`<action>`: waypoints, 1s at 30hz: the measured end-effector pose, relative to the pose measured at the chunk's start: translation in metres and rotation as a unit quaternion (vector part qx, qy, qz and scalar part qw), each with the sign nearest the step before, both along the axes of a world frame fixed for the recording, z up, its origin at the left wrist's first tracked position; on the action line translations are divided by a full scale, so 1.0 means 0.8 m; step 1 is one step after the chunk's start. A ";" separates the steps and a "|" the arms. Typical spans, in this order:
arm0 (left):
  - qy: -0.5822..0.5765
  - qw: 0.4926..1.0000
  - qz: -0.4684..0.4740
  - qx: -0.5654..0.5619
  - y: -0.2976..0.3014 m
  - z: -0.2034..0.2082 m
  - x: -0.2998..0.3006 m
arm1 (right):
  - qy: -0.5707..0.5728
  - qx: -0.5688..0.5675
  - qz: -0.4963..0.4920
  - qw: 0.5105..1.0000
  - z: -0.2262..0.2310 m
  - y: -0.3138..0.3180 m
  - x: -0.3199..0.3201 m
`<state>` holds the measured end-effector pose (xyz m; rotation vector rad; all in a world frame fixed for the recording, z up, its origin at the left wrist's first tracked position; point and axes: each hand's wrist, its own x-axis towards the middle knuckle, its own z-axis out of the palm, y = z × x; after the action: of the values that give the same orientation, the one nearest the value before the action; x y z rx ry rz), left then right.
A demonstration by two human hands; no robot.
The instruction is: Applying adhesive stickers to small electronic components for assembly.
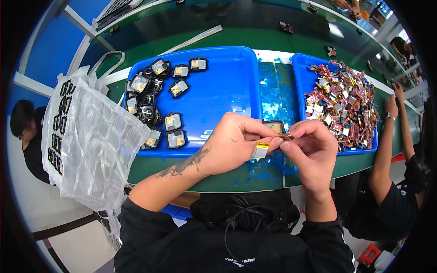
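Observation:
My left hand (241,139) and my right hand (314,148) meet above the near edge of the green table, both closed in a pinch. Between their fingertips is a small circuit board (285,137), largely covered by the fingers. A silver battery with yellow tape (261,150) hangs below my left fingers; whether it is joined to the board is hidden. Just behind the hands sits a black watch case (274,126), partly covered by them. Left of my hands, a blue tray (218,91) holds several black watch cases (174,121), grouped mostly along its left side.
To the right, a second blue tray (298,68) carries a heap of red circuit boards with batteries (343,107). Blue film scraps (271,100) litter the table between the trays. A clear plastic bag (95,136) hangs at left. Co-workers' arms (387,136) reach in at right.

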<state>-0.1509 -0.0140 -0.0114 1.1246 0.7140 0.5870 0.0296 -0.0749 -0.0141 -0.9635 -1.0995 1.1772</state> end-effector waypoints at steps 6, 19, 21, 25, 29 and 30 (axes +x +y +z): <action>-0.092 0.994 0.030 0.055 -0.005 -0.014 0.000 | -0.073 0.013 -0.071 0.995 -0.007 0.001 -0.005; -0.105 0.985 0.063 0.123 -0.009 -0.016 0.009 | -0.116 0.029 -0.107 0.987 -0.019 0.007 -0.010; -0.102 0.987 0.067 0.105 -0.007 -0.015 0.009 | -0.080 0.026 -0.111 0.990 -0.018 0.006 -0.009; -0.140 0.986 0.064 0.070 -0.005 -0.014 0.007 | -0.047 0.012 -0.108 0.993 -0.011 0.004 -0.007; -0.131 0.987 0.053 0.080 -0.005 -0.018 0.007 | -0.078 -0.005 -0.114 0.990 -0.009 0.003 -0.007; -0.130 0.987 0.052 0.080 -0.005 -0.017 0.007 | -0.077 -0.005 -0.115 0.990 -0.007 0.002 -0.006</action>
<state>-0.1456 -0.0179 -0.0253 1.1368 0.5075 0.8761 0.0247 -0.0730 -0.0199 -1.1720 -1.0724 0.9336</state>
